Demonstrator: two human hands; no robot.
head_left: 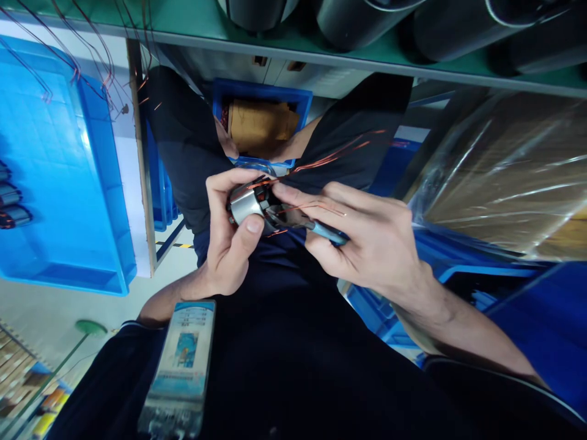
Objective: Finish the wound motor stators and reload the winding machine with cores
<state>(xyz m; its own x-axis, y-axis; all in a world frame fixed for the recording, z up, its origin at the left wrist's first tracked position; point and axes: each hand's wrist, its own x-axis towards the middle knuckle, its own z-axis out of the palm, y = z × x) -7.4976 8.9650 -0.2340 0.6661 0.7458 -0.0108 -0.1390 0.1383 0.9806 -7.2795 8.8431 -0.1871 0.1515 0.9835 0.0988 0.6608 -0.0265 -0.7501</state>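
Note:
My left hand (229,238) is wrapped round a motor stator (244,206), a silvery metal ring with black parts and copper windings inside. Long copper wires (316,162) stick out of it to the upper right, and shorter ends show lower down. In my right hand (362,235) is a pair of pliers or cutters (328,232) with blue handles. The tool's metal jaws reach the stator's open end, among the wires. Whether the jaws grip a wire cannot be made out. My right fingertips are close to the stator's upper edge.
A green bench (183,24) with several black cylinders (367,24) runs along the top. At left lies a blue tray (50,183) holding a few stators (13,205). Between my legs stands a blue bin (261,91); a plastic-wrapped carton (504,171) is at right.

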